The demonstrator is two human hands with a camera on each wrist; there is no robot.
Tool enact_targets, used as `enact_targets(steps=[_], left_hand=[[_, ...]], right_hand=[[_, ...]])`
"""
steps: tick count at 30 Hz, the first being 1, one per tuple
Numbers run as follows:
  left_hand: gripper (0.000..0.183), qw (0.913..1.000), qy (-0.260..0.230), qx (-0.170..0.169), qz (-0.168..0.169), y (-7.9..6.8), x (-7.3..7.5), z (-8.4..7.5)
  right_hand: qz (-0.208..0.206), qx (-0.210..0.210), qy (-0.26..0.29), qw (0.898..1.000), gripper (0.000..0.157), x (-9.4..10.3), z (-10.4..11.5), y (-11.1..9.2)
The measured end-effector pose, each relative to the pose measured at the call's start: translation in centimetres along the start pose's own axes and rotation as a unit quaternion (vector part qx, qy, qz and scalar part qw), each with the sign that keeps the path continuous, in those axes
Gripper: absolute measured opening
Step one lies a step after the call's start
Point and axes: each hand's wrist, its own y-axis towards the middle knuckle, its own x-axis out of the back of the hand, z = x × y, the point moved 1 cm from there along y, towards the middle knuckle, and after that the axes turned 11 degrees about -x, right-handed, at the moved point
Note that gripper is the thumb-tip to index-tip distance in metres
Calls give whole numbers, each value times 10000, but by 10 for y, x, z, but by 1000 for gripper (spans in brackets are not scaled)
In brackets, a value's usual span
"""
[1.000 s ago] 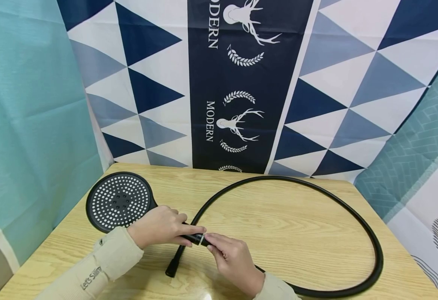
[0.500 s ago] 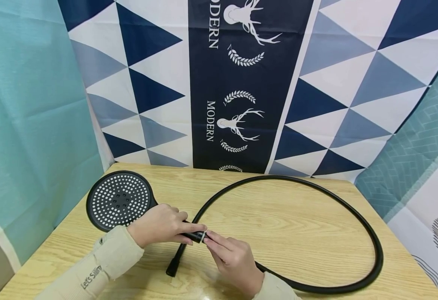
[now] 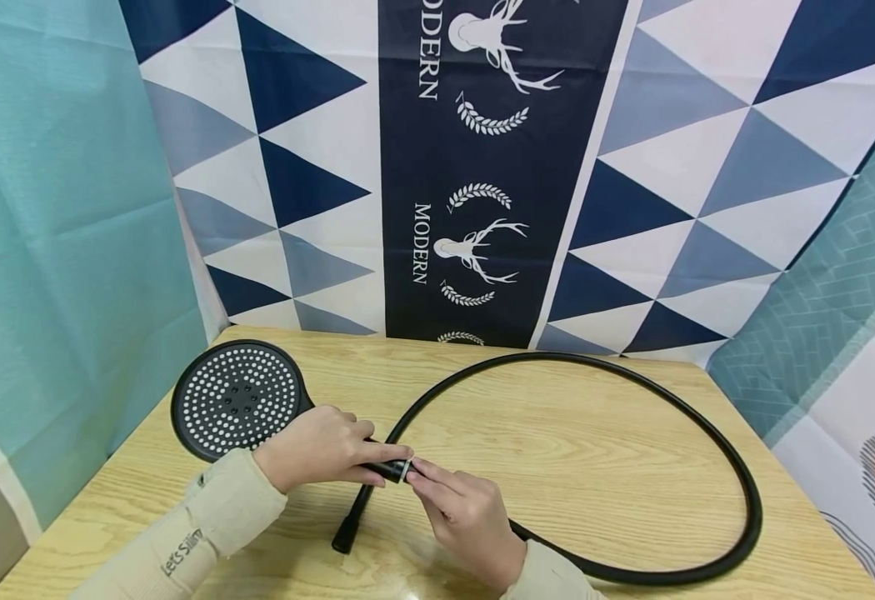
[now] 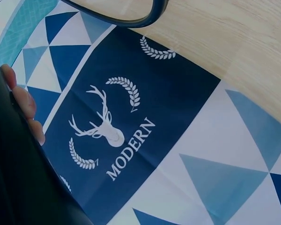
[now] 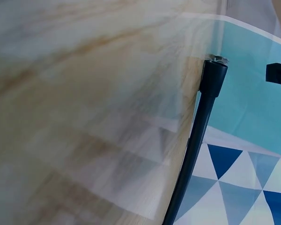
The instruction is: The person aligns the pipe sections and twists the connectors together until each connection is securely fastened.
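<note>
- Left hand (image 3: 313, 448): fingers curled round the shower head (image 3: 237, 400) handle, firm grip.
- Right hand (image 3: 467, 521): fingertips pinch the hose (image 3: 737, 475) connector against the handle's end.
- Shower head lies face up, left on the table (image 3: 557, 450); hose loops to the right.

A pale wooden table (image 3: 557, 450) with visible grain is seen in the near part of the scene. At its far edge a patterned cloth (image 3: 475, 167) is hung, printed with blue and white triangles, deer heads, wreaths and the word MODERN. A teal curtain (image 3: 55, 233) is hung at the left.
</note>
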Motion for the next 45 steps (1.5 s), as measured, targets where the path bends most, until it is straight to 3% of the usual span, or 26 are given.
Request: enact_targets(steps=[27, 45], left_hand=[[42, 9999, 73, -103, -68, 1, 1, 0], [42, 9999, 101, -98, -78, -1, 1, 0]], right_hand=[[291, -367, 361, 9982, 34, 4, 4, 4], [572, -538, 500, 9957, 22, 5, 4, 4]])
